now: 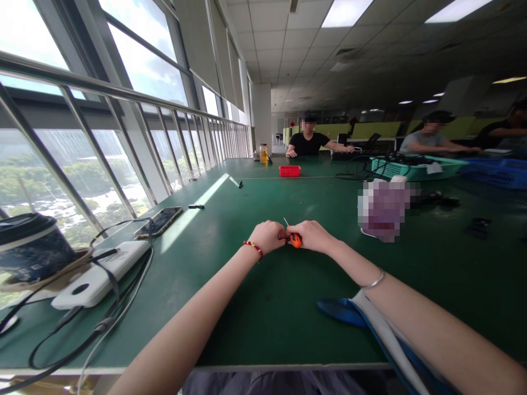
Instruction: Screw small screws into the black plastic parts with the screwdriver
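Observation:
Both my hands meet over the middle of the green table [230, 307]. My right hand [310, 235] is closed around a small screwdriver [295, 240] with an orange and black handle. Its thin metal shaft points up and away between the hands. Close against it, my left hand [267, 236] is closed, fingertips pinched together by the screwdriver. A small dark bit shows at those fingertips, too small to name. Below my right forearm lies a blue and white strap-like item [346, 312], partly hidden by the arm.
At left are a dark cup [33, 249], a white power strip [102, 274] with cables and a phone [160, 221]. Ahead stand a red tray [290, 171] and a jar [263, 153]. Green [444, 171] and blue baskets [498, 174] sit right. A person [310, 145] sits opposite.

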The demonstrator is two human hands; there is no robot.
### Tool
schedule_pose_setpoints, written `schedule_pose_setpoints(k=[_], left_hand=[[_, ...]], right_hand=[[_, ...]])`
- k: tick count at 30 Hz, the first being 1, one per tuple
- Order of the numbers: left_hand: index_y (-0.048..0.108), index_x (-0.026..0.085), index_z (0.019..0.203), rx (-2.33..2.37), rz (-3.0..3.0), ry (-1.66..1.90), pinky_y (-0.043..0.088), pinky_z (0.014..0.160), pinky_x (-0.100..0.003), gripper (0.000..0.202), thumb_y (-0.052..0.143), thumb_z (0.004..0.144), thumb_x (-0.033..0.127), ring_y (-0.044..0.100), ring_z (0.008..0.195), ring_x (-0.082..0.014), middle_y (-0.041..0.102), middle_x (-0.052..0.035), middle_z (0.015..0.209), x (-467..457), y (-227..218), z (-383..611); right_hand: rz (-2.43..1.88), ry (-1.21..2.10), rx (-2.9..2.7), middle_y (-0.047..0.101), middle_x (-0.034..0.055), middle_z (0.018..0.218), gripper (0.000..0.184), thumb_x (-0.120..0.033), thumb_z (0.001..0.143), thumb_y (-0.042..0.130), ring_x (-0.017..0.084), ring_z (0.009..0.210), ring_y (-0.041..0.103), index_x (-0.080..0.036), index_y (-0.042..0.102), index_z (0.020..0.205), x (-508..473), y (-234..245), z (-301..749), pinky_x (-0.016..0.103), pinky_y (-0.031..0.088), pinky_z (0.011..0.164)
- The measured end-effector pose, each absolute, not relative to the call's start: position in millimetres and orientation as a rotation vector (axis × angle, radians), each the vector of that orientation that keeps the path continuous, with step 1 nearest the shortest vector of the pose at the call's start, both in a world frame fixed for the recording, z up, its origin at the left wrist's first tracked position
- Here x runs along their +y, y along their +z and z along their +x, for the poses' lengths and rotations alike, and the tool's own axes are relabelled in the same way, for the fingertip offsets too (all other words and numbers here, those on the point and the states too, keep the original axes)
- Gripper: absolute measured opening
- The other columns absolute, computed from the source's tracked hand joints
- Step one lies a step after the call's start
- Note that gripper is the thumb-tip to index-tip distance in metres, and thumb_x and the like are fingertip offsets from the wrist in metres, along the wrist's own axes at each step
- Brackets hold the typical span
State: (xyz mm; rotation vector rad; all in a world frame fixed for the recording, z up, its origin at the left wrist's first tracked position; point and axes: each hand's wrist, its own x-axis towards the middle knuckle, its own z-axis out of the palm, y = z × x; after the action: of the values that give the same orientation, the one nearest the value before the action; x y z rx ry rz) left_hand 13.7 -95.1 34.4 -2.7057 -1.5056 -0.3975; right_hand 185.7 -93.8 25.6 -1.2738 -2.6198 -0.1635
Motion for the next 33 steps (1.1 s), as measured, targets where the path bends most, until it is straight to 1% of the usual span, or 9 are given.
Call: schedule_pose_setpoints(k=[4, 8, 13, 17, 21, 24, 28, 31, 33], left_hand=[[0.069, 0.02, 0.075, -1.498, -2.718, -0.437, 0.049, 0.067, -0.027, 0.013, 0.059, 0.069, 0.027, 0.064, 0.076, -0.0199, 0.07, -0.0039, 0.082, -94, 32, 12], [0.069, 0.019, 0.076, -1.502, -2.745, -0.526, 0.048, 0.068, -0.026, 0.015, 0.06, 0.068, 0.028, 0.064, 0.074, -0.0183, 0.07, -0.0028, 0.082, -94, 29, 11], [0.069, 0.018, 0.074, -1.537, -2.798, -0.617, 0.047, 0.066, -0.024, 0.013, 0.062, 0.068, 0.027, 0.064, 0.07, -0.0159, 0.071, -0.001, 0.078, -92, 27, 9], [0.069, 0.017, 0.073, -1.493, -2.851, -0.658, 0.046, 0.063, -0.022, 0.01, 0.062, 0.069, 0.024, 0.063, 0.067, -0.0143, 0.071, -0.0006, 0.074, -87, 26, 6], [0.068, 0.018, 0.072, -1.454, -2.898, -0.637, 0.046, 0.062, -0.02, 0.01, 0.061, 0.073, 0.025, 0.063, 0.066, -0.0129, 0.07, -0.0001, 0.072, -84, 27, 3], [0.066, 0.019, 0.079, -1.381, -2.87, -0.542, 0.046, 0.065, -0.02, 0.009, 0.059, 0.075, 0.024, 0.063, 0.07, -0.0133, 0.069, -0.0001, 0.076, -87, 29, 2], [0.063, 0.019, 0.09, -1.248, -2.797, -0.388, 0.046, 0.069, -0.024, 0.015, 0.053, 0.079, 0.019, 0.064, 0.08, -0.0174, 0.069, -0.0033, 0.088, -95, 31, 3], [0.061, 0.019, 0.092, -1.216, -2.793, -0.369, 0.047, 0.071, -0.024, 0.018, 0.05, 0.078, 0.017, 0.063, 0.085, -0.0181, 0.068, -0.0038, 0.092, -98, 29, 4], [0.061, 0.02, 0.093, -1.229, -2.803, -0.402, 0.047, 0.071, -0.023, 0.02, 0.049, 0.077, 0.015, 0.062, 0.085, -0.0166, 0.067, -0.0026, 0.093, -98, 28, 4]], right_hand=[[-1.261, -0.064, -2.578, 0.067, -0.0003, 0.076, 0.015, -0.03, 0.076, 0.056, 0.016, 0.07, 0.059, -0.026, 0.064, 0.088, -91, 23, 187, 0.024, 0.034, 0.058], [-1.269, 0.051, -2.53, 0.067, -0.0017, 0.078, 0.016, -0.03, 0.074, 0.057, 0.014, 0.069, 0.058, -0.027, 0.065, 0.088, -90, 21, 188, 0.022, 0.034, 0.058], [-1.242, 0.117, -2.504, 0.067, -0.0023, 0.079, 0.016, -0.031, 0.073, 0.058, 0.014, 0.07, 0.057, -0.027, 0.065, 0.087, -91, 21, 190, 0.022, 0.036, 0.059], [-1.18, 0.171, -2.475, 0.067, -0.002, 0.082, 0.016, -0.031, 0.075, 0.057, 0.013, 0.072, 0.058, -0.026, 0.065, 0.088, -88, 18, 191, 0.023, 0.038, 0.062], [-1.175, 0.24, -2.442, 0.068, -0.0013, 0.088, 0.016, -0.03, 0.075, 0.058, 0.014, 0.077, 0.06, -0.025, 0.065, 0.088, -83, 14, 192, 0.023, 0.04, 0.066], [-1.198, 0.246, -2.425, 0.068, -0.0015, 0.086, 0.017, -0.031, 0.073, 0.06, 0.014, 0.075, 0.059, -0.025, 0.065, 0.088, -80, 12, 192, 0.022, 0.039, 0.064], [-1.218, 0.227, -2.417, 0.068, -0.0012, 0.084, 0.019, -0.032, 0.073, 0.06, 0.015, 0.074, 0.06, -0.025, 0.065, 0.089, -83, 14, 192, 0.024, 0.039, 0.063], [-1.184, 0.277, -2.311, 0.068, -0.0001, 0.088, 0.019, -0.03, 0.075, 0.057, 0.015, 0.076, 0.061, -0.025, 0.064, 0.092, -87, 21, 196, 0.026, 0.042, 0.065], [-1.146, 0.374, -2.133, 0.067, 0.0008, 0.087, 0.021, -0.029, 0.077, 0.053, 0.014, 0.071, 0.062, -0.024, 0.062, 0.095, -90, 29, 199, 0.026, 0.044, 0.062]])
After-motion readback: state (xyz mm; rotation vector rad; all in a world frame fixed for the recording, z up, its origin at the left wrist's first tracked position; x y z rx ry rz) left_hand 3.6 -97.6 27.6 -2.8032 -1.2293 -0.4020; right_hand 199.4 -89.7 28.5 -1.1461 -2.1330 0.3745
